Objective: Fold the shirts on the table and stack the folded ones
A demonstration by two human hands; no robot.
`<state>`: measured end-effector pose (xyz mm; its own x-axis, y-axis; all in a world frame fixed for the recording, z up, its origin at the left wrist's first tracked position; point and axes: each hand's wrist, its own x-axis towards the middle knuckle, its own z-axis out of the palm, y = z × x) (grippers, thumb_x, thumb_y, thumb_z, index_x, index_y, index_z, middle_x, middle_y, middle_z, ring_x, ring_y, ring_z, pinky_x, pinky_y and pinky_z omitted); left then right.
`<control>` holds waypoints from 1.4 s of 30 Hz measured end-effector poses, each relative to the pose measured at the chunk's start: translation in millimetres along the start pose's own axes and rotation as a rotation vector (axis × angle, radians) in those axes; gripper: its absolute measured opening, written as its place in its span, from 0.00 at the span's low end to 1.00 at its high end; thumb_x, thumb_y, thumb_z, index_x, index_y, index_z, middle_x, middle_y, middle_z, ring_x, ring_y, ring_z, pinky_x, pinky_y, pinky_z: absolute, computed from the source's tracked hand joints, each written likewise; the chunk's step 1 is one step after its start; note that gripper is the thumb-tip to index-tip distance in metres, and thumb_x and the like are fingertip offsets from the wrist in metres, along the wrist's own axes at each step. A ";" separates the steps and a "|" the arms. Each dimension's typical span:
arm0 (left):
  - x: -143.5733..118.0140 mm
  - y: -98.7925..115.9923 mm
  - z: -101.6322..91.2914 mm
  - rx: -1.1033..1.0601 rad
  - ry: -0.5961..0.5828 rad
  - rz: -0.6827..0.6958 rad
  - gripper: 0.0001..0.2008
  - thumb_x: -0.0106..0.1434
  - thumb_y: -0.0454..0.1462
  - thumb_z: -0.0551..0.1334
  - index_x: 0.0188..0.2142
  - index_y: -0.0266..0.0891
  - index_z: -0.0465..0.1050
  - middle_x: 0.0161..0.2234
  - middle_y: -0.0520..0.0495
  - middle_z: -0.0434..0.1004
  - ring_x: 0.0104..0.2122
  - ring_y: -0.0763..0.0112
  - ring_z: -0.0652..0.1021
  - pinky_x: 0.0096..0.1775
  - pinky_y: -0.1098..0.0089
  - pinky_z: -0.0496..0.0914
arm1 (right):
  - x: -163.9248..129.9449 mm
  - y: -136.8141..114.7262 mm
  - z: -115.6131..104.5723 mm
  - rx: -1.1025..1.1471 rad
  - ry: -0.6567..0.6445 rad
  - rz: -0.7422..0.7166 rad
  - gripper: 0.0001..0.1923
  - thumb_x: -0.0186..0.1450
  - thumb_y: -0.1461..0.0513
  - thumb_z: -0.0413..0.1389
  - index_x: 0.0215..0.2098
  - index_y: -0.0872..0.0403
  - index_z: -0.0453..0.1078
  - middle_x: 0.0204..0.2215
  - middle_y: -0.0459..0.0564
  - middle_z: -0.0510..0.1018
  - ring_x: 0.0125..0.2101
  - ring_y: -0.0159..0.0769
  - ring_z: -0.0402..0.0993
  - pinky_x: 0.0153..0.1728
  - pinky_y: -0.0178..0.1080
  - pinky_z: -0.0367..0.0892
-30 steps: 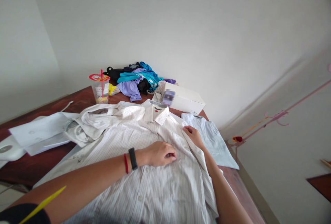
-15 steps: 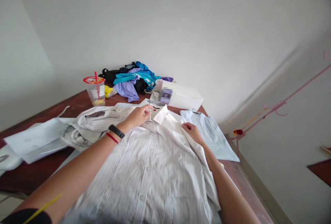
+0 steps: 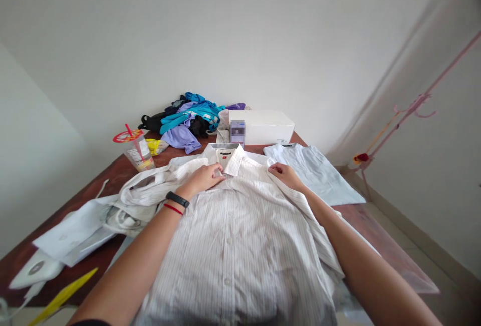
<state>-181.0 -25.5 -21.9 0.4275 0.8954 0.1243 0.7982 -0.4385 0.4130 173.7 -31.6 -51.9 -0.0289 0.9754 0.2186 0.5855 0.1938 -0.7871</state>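
We have the striped shirt (image 3: 240, 235) spread front-up across the table (image 3: 93, 175), hem at the near edge. Left hand (image 3: 205, 178) rests just under the collar (image 3: 225, 158), fingers curled loosely on the cloth. Right hand (image 3: 285, 174) pinches the shoulder seam. Folded pale shirt (image 3: 319, 175) just beside on the right, cup (image 3: 136, 149) and clothes pile (image 3: 188, 120) crowd the far edge

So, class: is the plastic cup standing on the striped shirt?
No: the plastic cup stands on the bare table, left of and beyond the striped shirt.
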 end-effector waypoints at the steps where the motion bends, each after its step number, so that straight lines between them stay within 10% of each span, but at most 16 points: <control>1: -0.7 2.8 0.1 0.032 0.002 -0.013 0.13 0.68 0.47 0.64 0.46 0.43 0.76 0.24 0.53 0.76 0.26 0.66 0.77 0.28 0.71 0.58 | 0.5 0.4 0.1 0.002 0.003 -0.003 0.16 0.61 0.48 0.59 0.31 0.51 0.79 0.27 0.50 0.81 0.30 0.41 0.73 0.31 0.40 0.63; 13: -4.7 20.7 0.8 0.203 0.013 -0.001 0.06 0.71 0.42 0.63 0.40 0.43 0.75 0.34 0.45 0.82 0.35 0.59 0.81 0.32 0.70 0.61 | 2.8 4.4 1.4 -0.012 -0.007 0.000 0.16 0.63 0.49 0.57 0.32 0.51 0.78 0.27 0.49 0.81 0.29 0.40 0.73 0.32 0.40 0.63; 25: 0.2 17.6 10.5 0.093 0.457 -0.007 0.15 0.75 0.37 0.56 0.58 0.40 0.70 0.47 0.41 0.82 0.46 0.57 0.82 0.47 0.65 0.72 | 0.4 0.5 -2.2 0.075 -0.015 0.042 0.18 0.63 0.46 0.58 0.33 0.52 0.78 0.28 0.49 0.80 0.30 0.41 0.72 0.32 0.40 0.63; 32: 0.9 12.3 25.9 0.262 0.178 -0.016 0.34 0.72 0.39 0.60 0.73 0.34 0.51 0.55 0.31 0.78 0.53 0.50 0.78 0.50 0.58 0.72 | -2.1 -6.0 -17.0 0.243 -0.069 0.130 0.24 0.61 0.42 0.62 0.37 0.53 0.79 0.26 0.48 0.79 0.28 0.38 0.71 0.30 0.39 0.63; 42: -5.7 17.1 26.0 0.348 0.187 -0.095 0.36 0.73 0.41 0.59 0.75 0.40 0.48 0.51 0.37 0.80 0.49 0.53 0.80 0.46 0.61 0.71 | 1.6 -5.7 -23.3 0.282 0.088 0.005 0.31 0.55 0.39 0.66 0.44 0.53 0.78 0.38 0.52 0.83 0.36 0.43 0.79 0.38 0.41 0.73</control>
<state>-158.7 -40.0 -39.1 0.2860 0.9179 0.2752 0.9402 -0.3242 0.1042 189.2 -33.6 -33.6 0.0510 0.9658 0.2543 0.3372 0.2230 -0.9147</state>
